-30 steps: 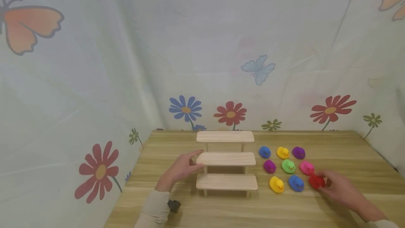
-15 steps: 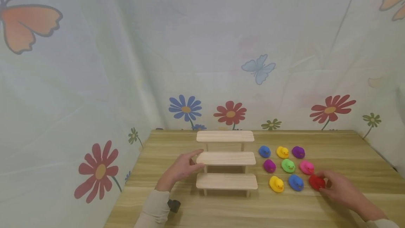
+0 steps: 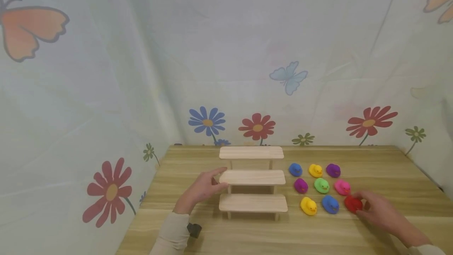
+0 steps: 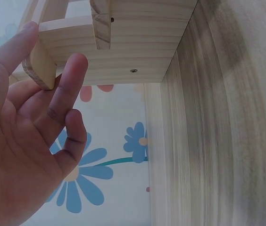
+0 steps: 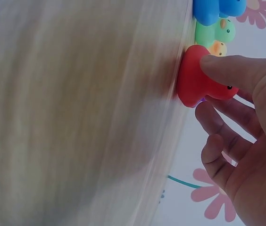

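Observation:
My right hand (image 3: 380, 212) pinches a red rubber duck (image 3: 353, 204) at the front right corner of a group of ducks. In the right wrist view the thumb presses on the red duck (image 5: 196, 77), which sits at the tabletop; the fingers are partly hidden behind it. A three-step wooden display stand (image 3: 253, 203) is left of the ducks. My left hand (image 3: 203, 187) grips the left end of its middle step, thumb and forefinger on either side. The left wrist view shows that step's rounded end (image 4: 41, 68) between them, with the other fingers loosely bent.
Several more ducks stand in rows on the wood-grain table (image 3: 255, 239), including a green duck (image 3: 322, 185), a pink duck (image 3: 342, 187) close behind the red one, and a blue duck (image 3: 330, 204) beside it. A flowered curtain (image 3: 226, 70) closes off the back and left.

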Available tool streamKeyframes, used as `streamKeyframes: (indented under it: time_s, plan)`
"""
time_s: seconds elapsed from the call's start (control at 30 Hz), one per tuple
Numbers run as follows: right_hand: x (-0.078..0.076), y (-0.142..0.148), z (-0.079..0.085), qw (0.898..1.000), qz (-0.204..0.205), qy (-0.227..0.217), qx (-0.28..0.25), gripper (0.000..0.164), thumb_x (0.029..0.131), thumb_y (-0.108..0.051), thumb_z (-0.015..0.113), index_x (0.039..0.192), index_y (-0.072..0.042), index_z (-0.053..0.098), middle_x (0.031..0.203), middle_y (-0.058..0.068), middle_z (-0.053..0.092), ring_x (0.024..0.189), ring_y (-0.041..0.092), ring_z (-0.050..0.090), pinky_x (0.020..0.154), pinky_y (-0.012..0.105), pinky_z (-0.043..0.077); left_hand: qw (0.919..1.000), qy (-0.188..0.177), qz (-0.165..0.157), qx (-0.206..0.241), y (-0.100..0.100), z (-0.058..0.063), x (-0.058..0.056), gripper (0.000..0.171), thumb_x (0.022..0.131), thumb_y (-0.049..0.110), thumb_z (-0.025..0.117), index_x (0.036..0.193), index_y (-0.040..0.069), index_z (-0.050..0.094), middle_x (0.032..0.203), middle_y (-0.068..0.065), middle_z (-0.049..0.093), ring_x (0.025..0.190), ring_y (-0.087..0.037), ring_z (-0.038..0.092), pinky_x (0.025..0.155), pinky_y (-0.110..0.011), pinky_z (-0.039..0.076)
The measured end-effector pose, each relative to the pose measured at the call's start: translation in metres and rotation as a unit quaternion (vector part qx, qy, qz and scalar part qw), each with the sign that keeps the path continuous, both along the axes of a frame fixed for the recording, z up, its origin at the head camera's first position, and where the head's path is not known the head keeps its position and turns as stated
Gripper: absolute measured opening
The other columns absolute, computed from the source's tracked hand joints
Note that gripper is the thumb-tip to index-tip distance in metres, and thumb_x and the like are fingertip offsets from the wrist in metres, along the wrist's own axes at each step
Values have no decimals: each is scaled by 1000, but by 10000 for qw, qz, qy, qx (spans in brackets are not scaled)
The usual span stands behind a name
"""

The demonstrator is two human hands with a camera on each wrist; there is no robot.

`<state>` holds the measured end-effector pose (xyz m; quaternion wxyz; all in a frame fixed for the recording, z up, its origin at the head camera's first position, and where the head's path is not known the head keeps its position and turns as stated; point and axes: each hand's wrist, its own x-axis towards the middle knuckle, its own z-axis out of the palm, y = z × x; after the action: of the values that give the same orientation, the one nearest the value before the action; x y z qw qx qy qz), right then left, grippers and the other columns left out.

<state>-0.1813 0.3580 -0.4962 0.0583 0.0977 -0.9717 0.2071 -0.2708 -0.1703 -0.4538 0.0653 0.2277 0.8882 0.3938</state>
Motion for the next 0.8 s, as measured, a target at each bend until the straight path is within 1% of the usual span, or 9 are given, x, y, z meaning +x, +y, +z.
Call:
streamKeyframes:
  time_s: [0.2,0.4,0.43,0.5,0.6,0.67,0.73,0.8]
  plan:
    - [0,-4,3,10000,47,-22,-6,42,68,-9,79,107,-5,63,87,-3,60,67,6,49,56,24,43,10000,43,2,45,-3,2,1,65,87,41,65,141,12,43,64,-5,59,57,-11,54,52,-29,47]
    - [3,-7,1,9997,140,195,-23,43,65,-9,80,105,-6,63,85,-6,60,66,1,48,56,23,43,10000,73,33,5,-5,0,5,64,87,42,65,141,14,44,62,-2,58,57,-10,53,52,-28,47]
    - [4,-7,1,9996,170,234,-45,43,65,-9,80,105,-6,63,84,-6,59,65,1,48,56,23,43,10000,69,25,3,-5,0,5,65,87,42,64,141,14,43,62,-3,58,57,-10,53,52,-28,47]
    - [4,-7,1,9995,160,259,-41,45,64,-9,81,106,-5,63,85,-5,60,66,2,49,56,23,44,10000,77,13,15,-4,1,5,65,87,42,64,141,13,43,63,-6,59,57,-11,53,51,-28,47]
    - [4,-7,2,9994,161,288,-45,49,63,-9,81,107,-2,62,88,-1,62,70,8,53,58,26,46,9999,93,-7,45,-4,3,6,65,87,41,64,142,13,42,64,-9,60,57,-11,53,51,-28,47]
    - [4,-8,2,9992,166,353,-1,52,61,-10,82,109,-2,62,91,2,63,74,13,56,62,30,48,9999,115,12,18,-4,5,6,65,87,42,64,141,12,42,69,-9,61,61,-12,55,53,-28,48]
    - [5,-10,4,9987,221,447,75,54,61,-12,83,110,-1,61,95,7,64,79,20,59,65,37,50,9999,134,36,-36,-4,5,6,65,88,42,63,141,12,42,80,-9,64,67,-12,57,56,-28,49]
    - [8,-14,7,9979,248,582,142,53,62,-13,83,109,0,61,97,10,64,83,27,60,69,44,51,9998,173,44,-83,-5,5,7,65,88,42,63,142,12,42,103,-11,65,77,-13,60,62,-28,50]
